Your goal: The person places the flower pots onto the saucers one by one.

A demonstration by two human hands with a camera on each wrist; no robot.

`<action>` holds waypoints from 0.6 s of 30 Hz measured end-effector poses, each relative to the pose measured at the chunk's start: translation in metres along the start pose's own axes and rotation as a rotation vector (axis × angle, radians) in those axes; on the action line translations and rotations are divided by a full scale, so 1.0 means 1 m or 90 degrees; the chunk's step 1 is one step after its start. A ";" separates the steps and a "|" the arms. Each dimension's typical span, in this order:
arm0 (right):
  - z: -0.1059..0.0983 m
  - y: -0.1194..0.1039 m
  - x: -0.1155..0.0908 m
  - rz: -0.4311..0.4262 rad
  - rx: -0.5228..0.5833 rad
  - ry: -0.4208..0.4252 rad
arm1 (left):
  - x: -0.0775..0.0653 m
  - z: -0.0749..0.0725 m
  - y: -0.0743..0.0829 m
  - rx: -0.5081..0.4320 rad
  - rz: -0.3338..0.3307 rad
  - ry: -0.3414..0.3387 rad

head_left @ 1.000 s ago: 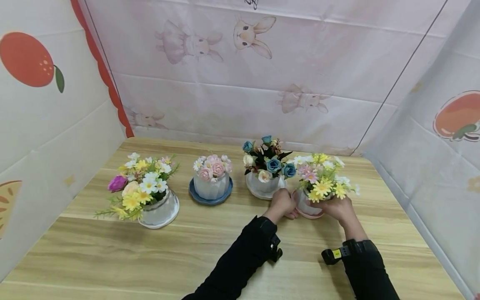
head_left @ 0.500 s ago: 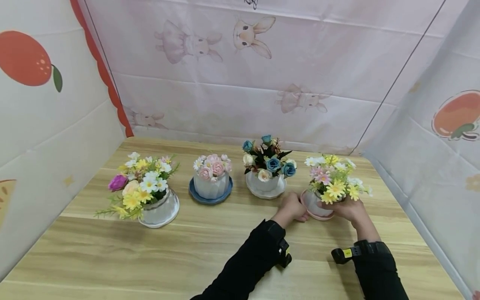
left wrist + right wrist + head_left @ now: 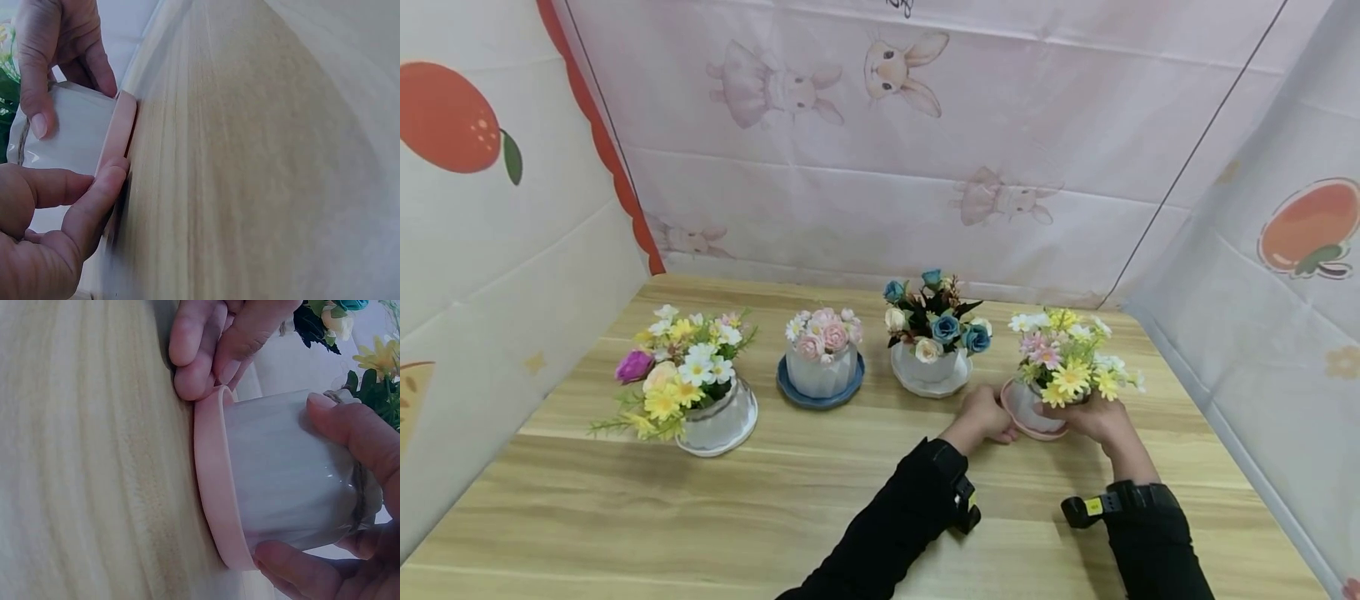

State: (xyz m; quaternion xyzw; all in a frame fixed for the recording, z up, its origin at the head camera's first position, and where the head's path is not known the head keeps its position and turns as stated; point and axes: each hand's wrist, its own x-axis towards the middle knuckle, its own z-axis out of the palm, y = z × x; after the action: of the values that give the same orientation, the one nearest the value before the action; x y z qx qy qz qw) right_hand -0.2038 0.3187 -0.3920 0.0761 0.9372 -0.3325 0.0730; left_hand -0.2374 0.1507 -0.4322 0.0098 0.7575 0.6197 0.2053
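Note:
At the right of the table, in the head view, a pale pot point(image 3: 287, 469) of yellow, white and pink artificial flowers point(image 3: 1066, 358) stands in a pink saucer point(image 3: 215, 481). My left hand point(image 3: 982, 415) pinches the saucer's rim between thumb and finger, on the side nearer the blue roses. Around the pot's far side my right hand point(image 3: 1103, 421) holds the pot, thumb and fingers on opposite sides of its wall. Twine circles the pot near its top. The flowers partly cover the right fingers in the head view.
A pot of blue and cream roses point(image 3: 943, 327) on a white saucer point(image 3: 917, 385) stands just left. Further left are pink flowers point(image 3: 826, 333) in a pot on a blue saucer point(image 3: 820, 402), then a mixed bouquet point(image 3: 688, 371). Printed cloth walls point(image 3: 850, 208) border the table.
Over the first half second, the flower pot, its pink saucer and both my hands shifted right, away from the blue roses. Since then they have stayed almost still, with both holds kept.

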 end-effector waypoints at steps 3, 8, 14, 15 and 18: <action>0.000 0.000 0.000 -0.004 0.005 0.003 | -0.002 -0.002 0.001 -0.004 0.003 -0.005; 0.003 -0.002 -0.001 -0.019 0.026 0.019 | -0.005 -0.008 0.002 0.007 0.008 -0.027; 0.016 -0.014 -0.023 -0.005 -0.050 -0.009 | -0.024 -0.039 0.006 0.266 0.066 -0.057; 0.019 -0.017 -0.028 -0.007 -0.064 -0.021 | -0.029 -0.048 0.007 0.317 0.080 -0.059; 0.028 -0.027 -0.040 -0.034 -0.098 -0.040 | -0.045 -0.079 0.011 0.405 0.118 -0.050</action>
State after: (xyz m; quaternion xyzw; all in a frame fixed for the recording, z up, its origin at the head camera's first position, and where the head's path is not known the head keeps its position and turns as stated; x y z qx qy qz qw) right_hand -0.1678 0.2761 -0.3895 0.0349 0.9589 -0.2634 0.0991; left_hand -0.2248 0.0672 -0.3971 0.1659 0.9004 0.3674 0.1638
